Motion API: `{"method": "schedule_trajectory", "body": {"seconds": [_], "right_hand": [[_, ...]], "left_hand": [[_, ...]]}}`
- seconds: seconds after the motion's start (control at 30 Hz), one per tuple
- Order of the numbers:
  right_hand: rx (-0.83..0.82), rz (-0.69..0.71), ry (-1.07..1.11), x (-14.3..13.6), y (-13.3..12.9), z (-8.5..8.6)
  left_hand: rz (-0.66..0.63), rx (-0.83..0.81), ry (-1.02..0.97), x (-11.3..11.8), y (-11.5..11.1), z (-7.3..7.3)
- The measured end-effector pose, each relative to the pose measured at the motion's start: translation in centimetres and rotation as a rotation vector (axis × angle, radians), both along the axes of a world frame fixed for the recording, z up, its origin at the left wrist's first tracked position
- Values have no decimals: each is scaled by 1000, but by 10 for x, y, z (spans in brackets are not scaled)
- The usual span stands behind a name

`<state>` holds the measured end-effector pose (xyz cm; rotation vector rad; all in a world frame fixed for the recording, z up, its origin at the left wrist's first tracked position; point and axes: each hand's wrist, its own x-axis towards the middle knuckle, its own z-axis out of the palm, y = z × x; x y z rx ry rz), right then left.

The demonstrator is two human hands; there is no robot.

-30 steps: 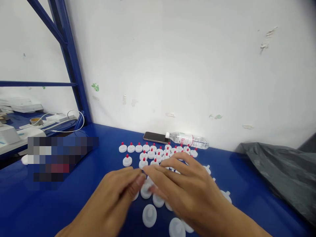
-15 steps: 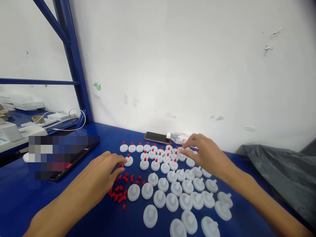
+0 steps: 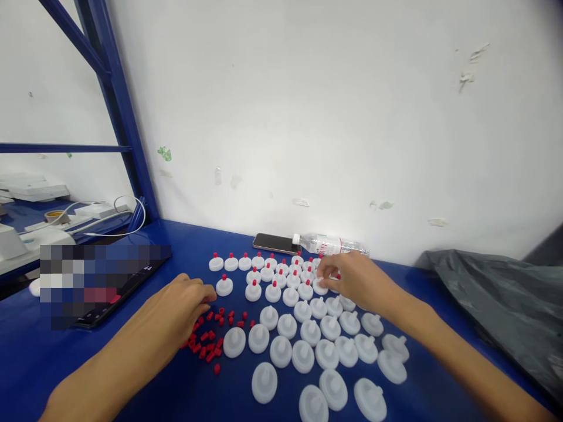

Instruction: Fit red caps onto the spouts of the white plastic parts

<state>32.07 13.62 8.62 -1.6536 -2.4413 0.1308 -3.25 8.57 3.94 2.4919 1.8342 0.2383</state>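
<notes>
Several white round caps (image 3: 303,354) with short nozzles stand in rows on the blue table (image 3: 185,246). The far rows (image 3: 244,262) carry red tips. A pile of small red tips (image 3: 206,343) lies left of the caps. My left hand (image 3: 178,310) rests over that pile with its fingers curled at the pile's far edge; whether it pinches a tip is hidden. My right hand (image 3: 354,281) reaches to the far right rows, and its fingertips pinch a white cap (image 3: 320,287) there.
A dark phone (image 3: 275,242) and a lying clear water bottle (image 3: 329,243) sit against the white wall. A grey plastic bag (image 3: 497,299) covers the right side. A tablet (image 3: 114,290) lies at the left, beside a blue rack post (image 3: 118,117) and cables (image 3: 109,214).
My hands, together over the near caps a second ago, have spread apart: the left went to the red tips, the right to the far rows, then drew back slightly onto a cap.
</notes>
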Motion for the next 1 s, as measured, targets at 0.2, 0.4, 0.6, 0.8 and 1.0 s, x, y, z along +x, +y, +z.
{"method": "schedule_trajectory", "body": {"seconds": [0.2, 0.4, 0.6, 0.8, 1.0], "right_hand": [[43, -151, -93, 16, 4, 7], [-35, -216, -153, 29, 12, -6], [18, -197, -119, 28, 5, 8], [-8, -34, 83, -4, -24, 26], [47, 268, 200, -44, -64, 21]], "left_hand": [[5, 12, -1, 1, 0, -3], [26, -18, -18, 1, 1, -2], [106, 79, -118, 11, -4, 9], [77, 230, -398, 27, -20, 24], [-98, 99, -504, 52, -47, 22]]}}
